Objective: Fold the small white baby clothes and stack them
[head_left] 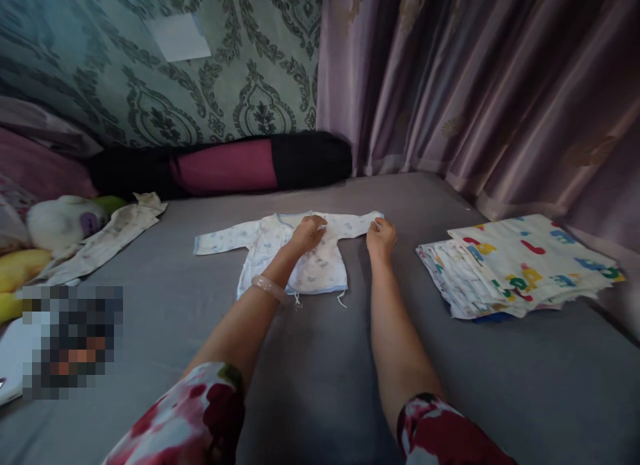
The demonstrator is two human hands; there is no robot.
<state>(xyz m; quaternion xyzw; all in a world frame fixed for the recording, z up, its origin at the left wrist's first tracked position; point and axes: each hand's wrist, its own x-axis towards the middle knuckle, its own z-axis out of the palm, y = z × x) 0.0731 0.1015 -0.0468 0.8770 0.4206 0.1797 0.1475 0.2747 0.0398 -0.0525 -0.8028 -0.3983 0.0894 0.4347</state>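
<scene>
Right grip [381, 237] pinches the sleeve of the baby shirt [293, 255]; left grip [309, 232] presses flat, released, on its chest, on the bed [320, 358].

Grey bed [320, 378] carries baby shirt [300, 251], folded cloth stack [515, 268], bolster [225, 165], perhaps toys [60, 221].

Dim room, soft light, bent edges

The light is weak and comes from the curtain [480, 85] side, right of the hands. The little shirt [300, 251] under the left hand [307, 233] and right hand [381, 238] looks brightest. The arms drop soft shadows on the grey bed [325, 371]. Near sleeves look blurry. A blocky patch [73, 341] hides something at far left. Edges curve and corners go dark.
</scene>
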